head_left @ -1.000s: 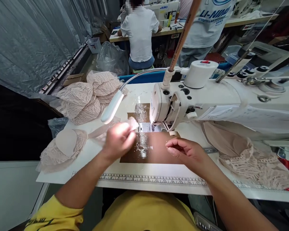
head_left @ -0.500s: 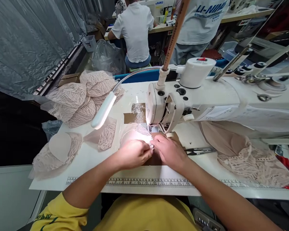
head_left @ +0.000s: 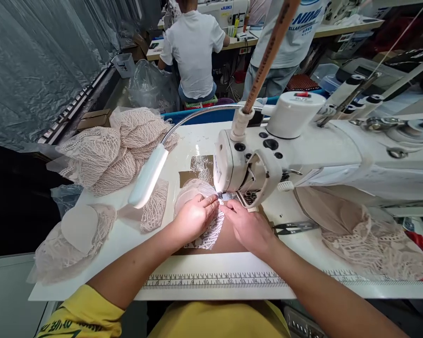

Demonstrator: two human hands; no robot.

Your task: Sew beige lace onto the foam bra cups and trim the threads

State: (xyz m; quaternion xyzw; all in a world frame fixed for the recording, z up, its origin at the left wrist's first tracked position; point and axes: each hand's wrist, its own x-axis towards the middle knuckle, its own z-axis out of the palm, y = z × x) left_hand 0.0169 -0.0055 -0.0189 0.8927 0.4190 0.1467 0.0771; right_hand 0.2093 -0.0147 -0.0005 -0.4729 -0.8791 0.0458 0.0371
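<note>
A pale lace piece with a smooth cup (head_left: 213, 234) lies under the lit needle area of a white sewing machine (head_left: 313, 150). My left hand (head_left: 194, 218) is closed on the lace, its fingertips beside the presser foot (head_left: 227, 195). From the other side, my right hand (head_left: 249, 226) pinches the lace edge just in front of the foot. The fingers of both hands nearly meet there, and they hide part of the seam edge. To the right of my right hand rest dark metal thread snips (head_left: 295, 227).
A lamp (head_left: 148, 176) on a bent metal neck overhangs the table's left half. Lace pieces are heaped at back left (head_left: 105, 150), with a lace cup (head_left: 79, 230) nearer me. Beige lace fabric (head_left: 377, 237) lies right. A ruler strip (head_left: 211, 280) follows the front edge. Two people are beyond.
My left hand has shifted up towards the presser foot. The lace now spreads out below and beside it, towards me. My right hand stays near the foot; the camera view has shifted slightly.
</note>
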